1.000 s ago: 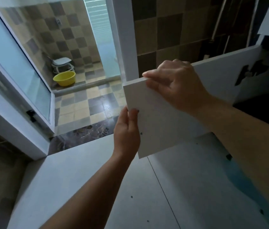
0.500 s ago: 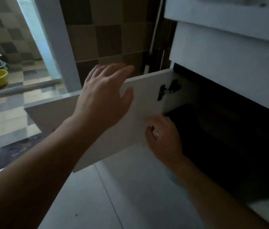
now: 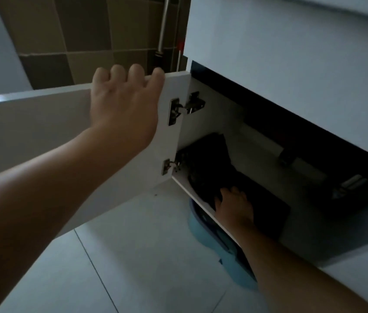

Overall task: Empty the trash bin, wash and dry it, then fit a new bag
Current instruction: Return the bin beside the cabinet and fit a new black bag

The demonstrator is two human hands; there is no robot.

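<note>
The left hand (image 3: 124, 105) hooks its curled fingers over the top edge of the open white cabinet door (image 3: 31, 132). The right hand (image 3: 232, 204) reaches into the cabinet (image 3: 212, 123), fingers curled onto black bags (image 3: 210, 163) on the shelf; actual grip cannot be told. A blue object (image 3: 203, 227) lies on the floor below.

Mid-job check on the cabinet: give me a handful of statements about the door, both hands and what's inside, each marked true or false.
1. The cabinet door stands open. True.
2. The left hand hangs free of the door. False: its fingers hook over the door's top edge.
3. The right hand reaches inside the cabinet onto a pile of black plastic bags. True.
4. The door's two metal hinges are hidden. False: the upper hinge and lower hinge both show.
5. A light blue object sits on the floor under the cabinet. True.
</note>
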